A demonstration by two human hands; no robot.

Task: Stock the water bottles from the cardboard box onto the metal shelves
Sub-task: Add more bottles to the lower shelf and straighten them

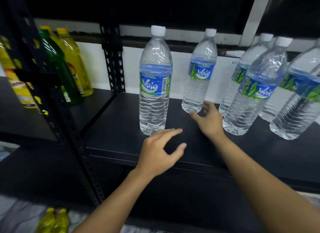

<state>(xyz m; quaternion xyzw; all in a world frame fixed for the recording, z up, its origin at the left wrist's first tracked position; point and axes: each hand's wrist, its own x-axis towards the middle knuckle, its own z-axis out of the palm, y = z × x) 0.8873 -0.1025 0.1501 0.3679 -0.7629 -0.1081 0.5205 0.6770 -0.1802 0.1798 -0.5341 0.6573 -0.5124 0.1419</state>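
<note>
Standing upright at frame centre, the clear blue-labelled plastic water bottle (pixel 154 87) rises just above the left hand (pixel 161 151), fingers spread, empty.

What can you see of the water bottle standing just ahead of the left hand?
The water bottle is clear ribbed plastic, full, with a white cap and a blue-and-green Waig label bearing a barcode. It stands upright near the front of the black metal shelf, apart from the other bottles. The left hand is open by its base; contact cannot be told.
</note>
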